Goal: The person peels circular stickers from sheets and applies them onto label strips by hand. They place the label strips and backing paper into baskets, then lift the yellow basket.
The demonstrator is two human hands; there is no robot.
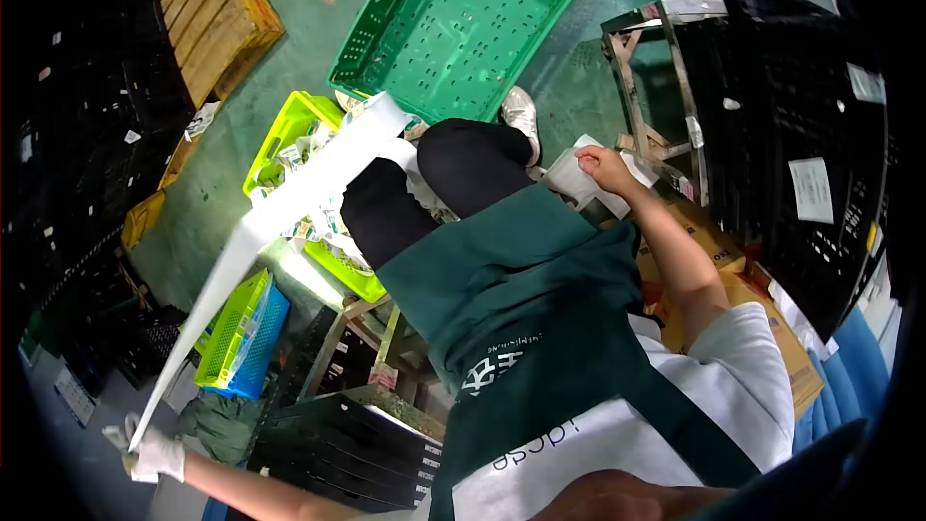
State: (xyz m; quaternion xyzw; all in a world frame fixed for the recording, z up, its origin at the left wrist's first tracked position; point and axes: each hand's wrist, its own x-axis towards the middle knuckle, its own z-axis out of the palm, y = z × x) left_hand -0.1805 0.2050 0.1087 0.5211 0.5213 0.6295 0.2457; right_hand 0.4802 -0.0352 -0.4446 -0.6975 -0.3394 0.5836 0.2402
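My left hand [154, 453], in a white glove, is closed on the lower end of a long white strip [231, 260]. Stretched taut and twisted narrow near the hand, the strip widens toward my knees. My right hand [603, 169] is bare, its fingers curled closed above some white sheets [579, 183]; what it holds, if anything, is hidden. A yellow-green crate [301, 116] with white-and-green packets [307, 147] stands beside my legs, partly covered by the strip.
A large green crate [453, 29] lies beyond my feet. Black crates [96, 106] and a wooden pallet [207, 19] stand left, with small blue [265, 347] and yellow-green baskets nearer. A frame [675, 87], black crates [801, 135] and cardboard boxes [704, 236] are at right.
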